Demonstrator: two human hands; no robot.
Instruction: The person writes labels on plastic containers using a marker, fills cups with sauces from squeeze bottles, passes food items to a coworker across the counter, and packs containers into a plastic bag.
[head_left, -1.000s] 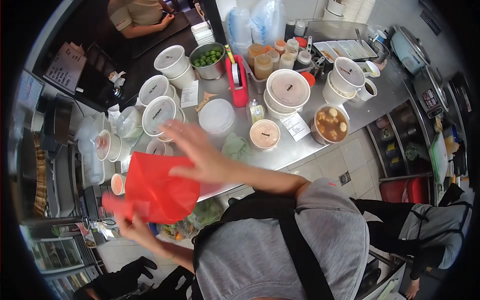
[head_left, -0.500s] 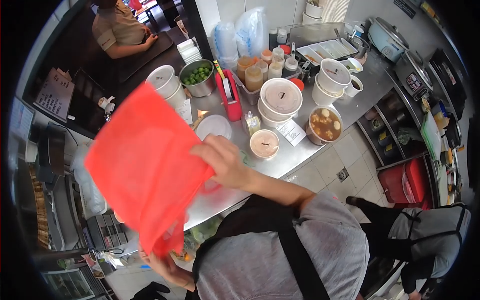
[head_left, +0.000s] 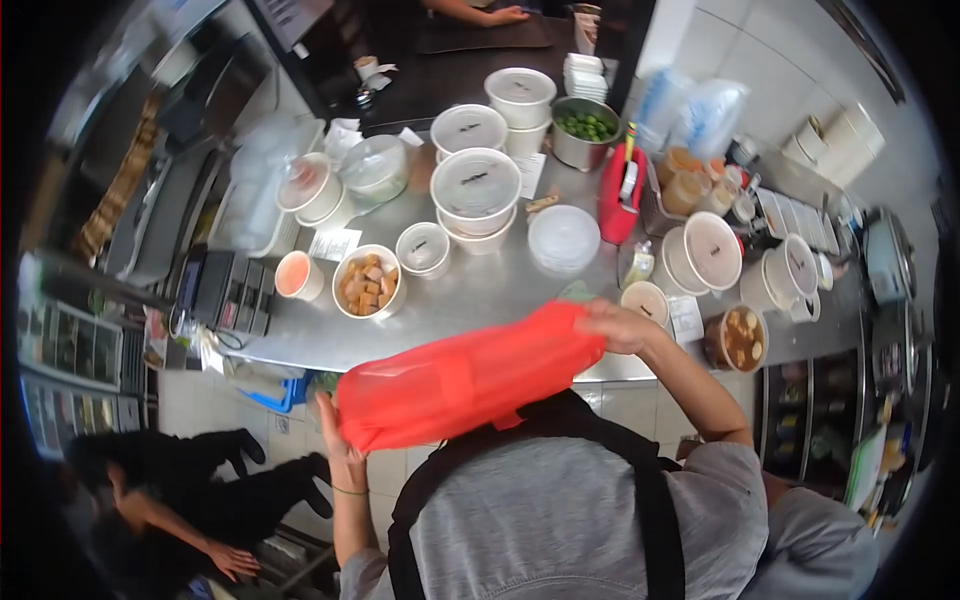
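Observation:
A red bag [head_left: 465, 380] is stretched sideways in front of my chest, near the counter's front edge. My left hand [head_left: 338, 425] grips its left end, the fingers partly behind the material. At the other end, my right hand [head_left: 618, 327] is closed on the bag's upper corner. Beyond the bag stand a bowl of orange-brown cubes [head_left: 369, 285], a small lidded cup [head_left: 423, 249], stacked lidded tubs [head_left: 476, 188] and a pile of clear round lids [head_left: 563, 239]. A small lidded bowl [head_left: 645, 302] is just behind my right hand.
The steel counter [head_left: 300, 330] also bears a pot of green limes [head_left: 585, 130], a red tape dispenser [head_left: 622, 195], sauce bottles [head_left: 687, 183] and a brown soup bowl [head_left: 737, 338]. A co-worker in dark clothes [head_left: 180, 485] is at the lower left; another person's arm shows beyond the counter.
The view has swung left. The bag, earlier crumpled and then raised at the left, is now lower and stretched between both hands. My right hand, open at first, has taken hold of it.

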